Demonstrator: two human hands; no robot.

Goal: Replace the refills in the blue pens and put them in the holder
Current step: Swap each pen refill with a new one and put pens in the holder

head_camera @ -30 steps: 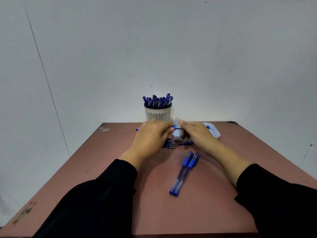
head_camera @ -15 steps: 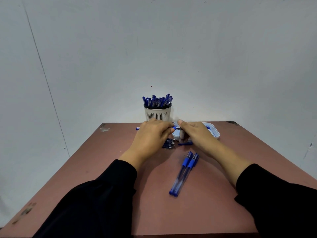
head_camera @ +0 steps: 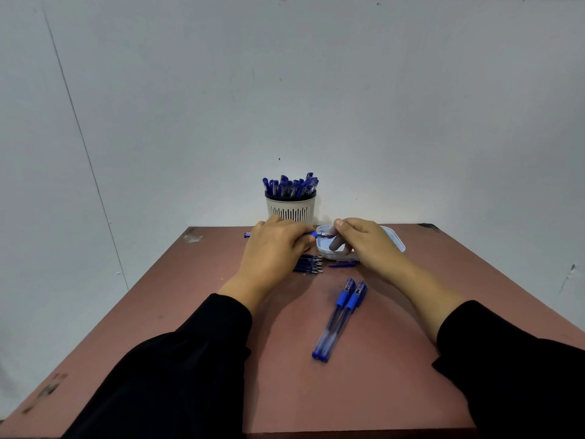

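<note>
The left hand [head_camera: 272, 248] curls round a slim blue plastic pen [head_camera: 311, 234], barrel lying level, its tail poking out past the knuckles on the far left. Right at the pen's front end the right hand [head_camera: 368, 245] meets it, thumb and forefinger pinching the tip over the rim of a shallow pale-blue plastic tray [head_camera: 397, 242]. Just below the grip, a cluster of dark blue refills [head_camera: 308, 265] lies on the reddish-brown table [head_camera: 190, 296], with a small loose blue piece [head_camera: 342, 264] beside them. Nearer the person, two capped blue pens with clear barrels [head_camera: 340, 318] lie side by side, touching. Behind the hands stands a white slotted round holder [head_camera: 290, 209], packed with upright blue pens [head_camera: 291, 185]. Black sleeves [head_camera: 177, 369] cover both forearms.
</note>
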